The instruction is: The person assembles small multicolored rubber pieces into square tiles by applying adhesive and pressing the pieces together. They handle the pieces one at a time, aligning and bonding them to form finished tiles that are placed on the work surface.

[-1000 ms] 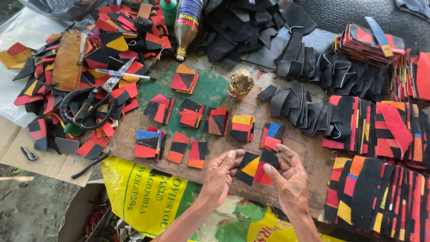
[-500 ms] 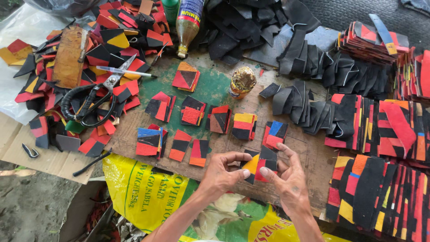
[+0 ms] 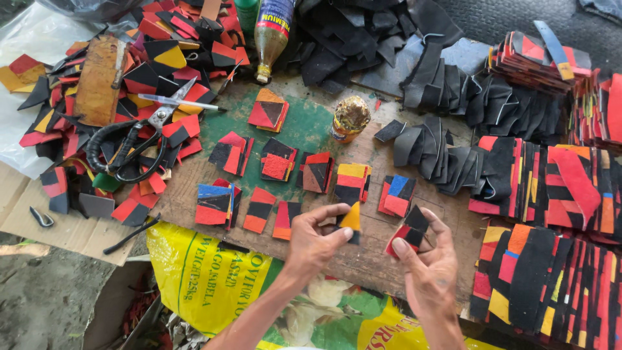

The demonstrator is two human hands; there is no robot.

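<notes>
the left hand (image 3: pixel 315 243) was closed in a pinch on a small black-and-yellow piece (image 3: pixel 351 221), thumb below and fingers curled above. the right hand (image 3: pixel 429 264) pinched a red-and-black piece (image 3: pixel 408 231) between thumb and fingers. both pieces were held just above the near edge of the wooden board (image 3: pixel 363 259), near each other but not touching. on the board beyond the hands lay small stacks of cut pieces in rows, among them a yellow-and-red stack (image 3: pixel 352 182) and a blue-and-red stack (image 3: pixel 396 195). a small round tin (image 3: pixel 350 118) stood further back. large black-handled scissors (image 3: pixel 133 144) lay to the left on a heap of red and black offcuts. a yellow printed sack (image 3: pixel 207 272) lay under the near edge of the board.
</notes>
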